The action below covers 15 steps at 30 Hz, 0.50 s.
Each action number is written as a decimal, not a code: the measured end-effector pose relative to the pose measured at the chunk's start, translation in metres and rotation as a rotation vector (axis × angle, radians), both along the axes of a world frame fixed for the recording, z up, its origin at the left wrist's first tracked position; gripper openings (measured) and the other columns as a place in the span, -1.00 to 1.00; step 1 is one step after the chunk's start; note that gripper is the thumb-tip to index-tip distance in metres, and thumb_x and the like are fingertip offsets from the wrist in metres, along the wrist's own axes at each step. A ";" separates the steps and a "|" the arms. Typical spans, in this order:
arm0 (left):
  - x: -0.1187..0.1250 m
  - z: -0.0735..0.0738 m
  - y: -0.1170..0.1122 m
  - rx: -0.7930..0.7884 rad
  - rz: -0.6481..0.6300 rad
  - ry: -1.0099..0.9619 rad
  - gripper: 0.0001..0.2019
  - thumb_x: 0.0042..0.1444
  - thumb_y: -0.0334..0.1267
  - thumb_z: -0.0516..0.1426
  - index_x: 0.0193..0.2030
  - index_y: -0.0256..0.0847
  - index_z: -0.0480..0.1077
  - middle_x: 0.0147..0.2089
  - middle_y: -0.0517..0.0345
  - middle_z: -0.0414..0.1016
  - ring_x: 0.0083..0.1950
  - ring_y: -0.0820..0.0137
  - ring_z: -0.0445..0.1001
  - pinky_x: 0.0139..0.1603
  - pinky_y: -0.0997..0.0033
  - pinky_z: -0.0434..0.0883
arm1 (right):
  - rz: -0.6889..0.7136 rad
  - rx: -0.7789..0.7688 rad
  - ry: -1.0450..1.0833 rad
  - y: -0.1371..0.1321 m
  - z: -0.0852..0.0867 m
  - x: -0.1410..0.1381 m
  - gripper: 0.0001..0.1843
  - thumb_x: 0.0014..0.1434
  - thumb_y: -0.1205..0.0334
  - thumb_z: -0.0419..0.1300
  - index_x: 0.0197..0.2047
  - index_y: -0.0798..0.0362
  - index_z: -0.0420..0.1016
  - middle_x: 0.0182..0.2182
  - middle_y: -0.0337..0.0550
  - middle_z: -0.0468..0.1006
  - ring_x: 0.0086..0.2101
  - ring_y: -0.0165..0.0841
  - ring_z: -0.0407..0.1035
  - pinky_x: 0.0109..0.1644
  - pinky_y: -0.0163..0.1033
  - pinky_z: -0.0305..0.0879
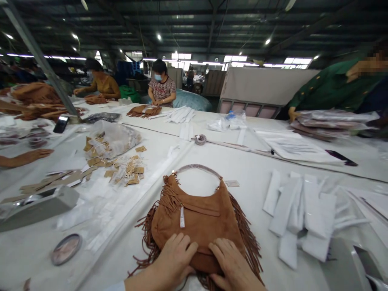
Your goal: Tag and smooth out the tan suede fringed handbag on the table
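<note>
While the left hand (174, 254) and right hand (232, 260) rest on its lower front, the bag (206, 226) lies on the table (251, 182) toward the near edge, handle (198, 166) facing the far edge. Fingers are spread over the brown face; whether the thumbs pinch the base cannot be told. Good handling, in my judgement, calls for light, even pressure from both sides, with the fringe (247, 236) kept out from under the fingers and the wrapped tassel (182, 217) left uncreased. White strips (312, 210) lie apart, toward the right edge.

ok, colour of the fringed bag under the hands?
The bag is rusty brown, best seen in the head view.
</note>
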<state>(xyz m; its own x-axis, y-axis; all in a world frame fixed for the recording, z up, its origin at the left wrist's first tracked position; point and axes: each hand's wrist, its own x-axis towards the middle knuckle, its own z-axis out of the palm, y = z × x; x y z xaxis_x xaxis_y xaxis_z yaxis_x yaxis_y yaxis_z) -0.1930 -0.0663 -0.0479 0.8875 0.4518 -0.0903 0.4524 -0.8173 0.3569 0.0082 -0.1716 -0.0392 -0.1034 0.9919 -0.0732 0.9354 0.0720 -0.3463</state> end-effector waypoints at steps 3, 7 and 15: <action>0.005 0.006 0.013 -0.117 0.036 -0.020 -0.60 -0.02 -0.09 0.32 -0.13 -0.14 0.28 -0.06 0.16 0.39 -0.04 0.22 0.35 -0.06 0.23 0.33 | -0.029 -0.057 0.057 0.007 0.002 0.003 -0.53 -0.10 0.40 0.22 -0.05 0.06 0.34 -0.09 -0.06 0.41 -0.07 -0.13 0.26 0.06 0.03 0.23; 0.011 0.010 0.021 -0.133 0.004 -0.035 -0.68 0.04 -0.13 0.29 -0.14 -0.10 0.28 -0.12 0.23 0.41 -0.09 0.30 0.38 -0.11 0.32 0.33 | -0.048 -0.014 0.080 0.014 -0.004 0.008 -0.59 -0.08 0.50 0.11 -0.11 0.03 0.32 -0.12 -0.10 0.42 -0.09 -0.20 0.27 0.05 -0.07 0.23; 0.027 -0.025 0.001 0.211 -0.100 0.016 -0.64 0.21 -0.18 0.13 0.12 -0.07 0.20 -0.15 0.09 0.42 -0.16 0.25 0.41 -0.20 0.27 0.37 | -0.054 0.192 -0.070 0.009 -0.015 -0.005 -0.68 -0.01 0.54 0.10 -0.20 -0.01 0.33 -0.26 -0.20 0.42 -0.24 -0.27 0.26 -0.12 -0.18 0.21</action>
<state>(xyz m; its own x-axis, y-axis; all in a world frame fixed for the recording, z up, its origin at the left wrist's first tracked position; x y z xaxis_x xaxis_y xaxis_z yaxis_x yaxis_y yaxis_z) -0.1656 -0.0658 -0.0725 0.9282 0.3717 -0.0175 0.3692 -0.9143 0.1665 0.0037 -0.1625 -0.0544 -0.0505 0.9923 0.1128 0.9609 0.0791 -0.2655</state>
